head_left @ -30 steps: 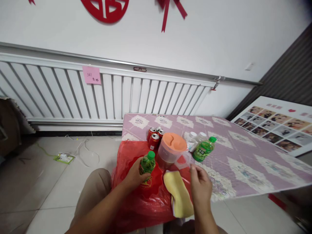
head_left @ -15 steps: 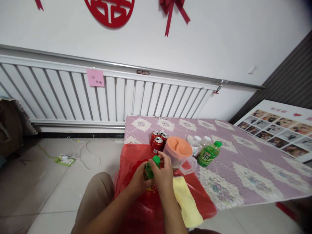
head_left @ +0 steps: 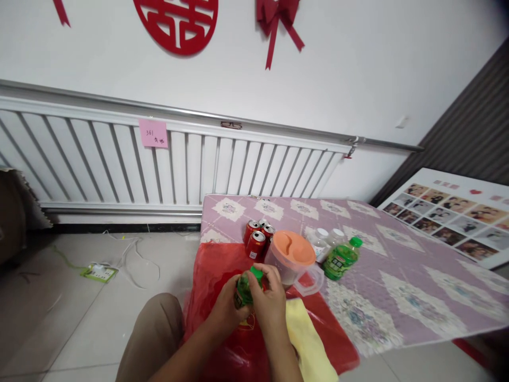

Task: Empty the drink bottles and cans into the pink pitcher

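A green-labelled drink bottle with a green cap is between my hands, above the red plastic sheet. My left hand wraps round the bottle's body. The fingers of my right hand are closed about the green cap. Just beyond my right hand stands a clear pitcher with an orange lid. Several red drink cans stand behind the bottle, their tops opened. A folded yellow cloth lies to the right of my right forearm.
Right of the pitcher stand two white-capped bottles and another green bottle. A patterned cloth covers the table. Behind it runs a white radiator. A power strip with cables lies on the floor at left.
The whole view has shifted slightly, so things sit a little lower. My right hand's fingers have curled further over the green cap; the left hand keeps its hold on the bottle.
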The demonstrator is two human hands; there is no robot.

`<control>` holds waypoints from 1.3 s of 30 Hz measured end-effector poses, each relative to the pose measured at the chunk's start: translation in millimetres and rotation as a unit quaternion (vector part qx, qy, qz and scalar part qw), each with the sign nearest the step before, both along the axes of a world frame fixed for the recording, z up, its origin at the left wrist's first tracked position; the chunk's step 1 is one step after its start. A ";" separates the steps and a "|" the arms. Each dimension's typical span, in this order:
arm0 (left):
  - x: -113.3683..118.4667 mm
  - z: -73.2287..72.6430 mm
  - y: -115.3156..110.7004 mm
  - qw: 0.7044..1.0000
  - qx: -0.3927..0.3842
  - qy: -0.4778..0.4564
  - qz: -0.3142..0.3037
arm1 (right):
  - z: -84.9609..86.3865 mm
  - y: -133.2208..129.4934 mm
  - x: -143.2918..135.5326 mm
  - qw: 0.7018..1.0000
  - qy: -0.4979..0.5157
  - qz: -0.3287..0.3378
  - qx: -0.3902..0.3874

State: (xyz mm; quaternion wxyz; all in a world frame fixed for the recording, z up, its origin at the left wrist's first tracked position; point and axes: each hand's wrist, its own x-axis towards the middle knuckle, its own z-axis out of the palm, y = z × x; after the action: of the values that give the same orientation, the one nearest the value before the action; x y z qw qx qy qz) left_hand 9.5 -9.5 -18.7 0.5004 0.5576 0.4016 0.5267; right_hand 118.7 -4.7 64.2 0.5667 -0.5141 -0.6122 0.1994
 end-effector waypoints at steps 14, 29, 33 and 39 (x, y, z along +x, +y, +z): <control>1.6 -0.3 0.7 1.000 0.015 -0.006 0.008 | -2.5 -3.3 -5.1 0.997 0.036 -0.040 -0.061; 2.9 -7.1 1.3 1.000 0.018 -0.025 0.003 | -1.1 -5.2 -5.4 0.998 0.025 -0.042 -0.049; 3.0 -7.4 1.1 0.999 0.026 -0.045 -0.008 | -0.9 -5.4 -5.1 0.998 0.020 -0.042 -0.052; 1.3 2.0 -1.9 0.999 0.017 -0.031 -0.004 | -0.9 -9.0 -4.9 0.997 0.035 -0.018 -0.063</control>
State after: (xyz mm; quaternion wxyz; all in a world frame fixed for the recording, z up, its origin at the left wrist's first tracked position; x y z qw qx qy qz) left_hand 10.8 -11.4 -16.6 0.5052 0.5512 0.3747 0.5482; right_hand 113.8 -13.7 63.3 0.5577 -0.5525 -0.5691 0.2447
